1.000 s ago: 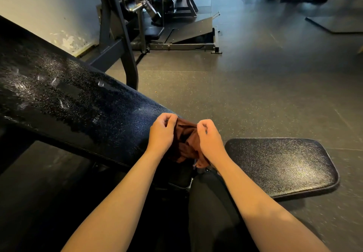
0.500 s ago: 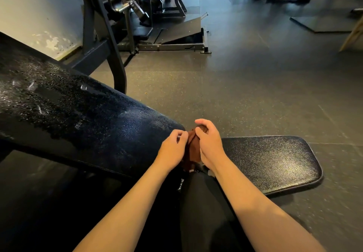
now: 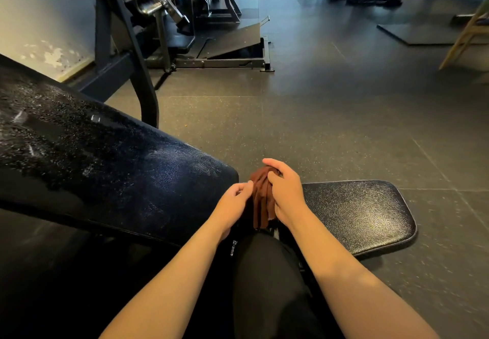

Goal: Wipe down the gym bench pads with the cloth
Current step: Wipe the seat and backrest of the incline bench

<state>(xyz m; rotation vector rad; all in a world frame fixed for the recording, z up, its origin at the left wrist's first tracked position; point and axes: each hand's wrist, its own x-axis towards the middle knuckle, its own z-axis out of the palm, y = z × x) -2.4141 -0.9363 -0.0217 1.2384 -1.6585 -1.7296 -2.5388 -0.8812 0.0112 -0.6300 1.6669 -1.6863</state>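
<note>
Cloth gripped by right hand; left hand's hold cannot be told. Back pad at nine o'clock, seat pad at three.

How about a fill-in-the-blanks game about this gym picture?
1. The right hand grips a bunched ____.
2. Its colour is ____.
3. The long speckled pad lies to the ____ of both hands, and the short pad lies on the other side.
Missing words: cloth, brown, left.
</note>
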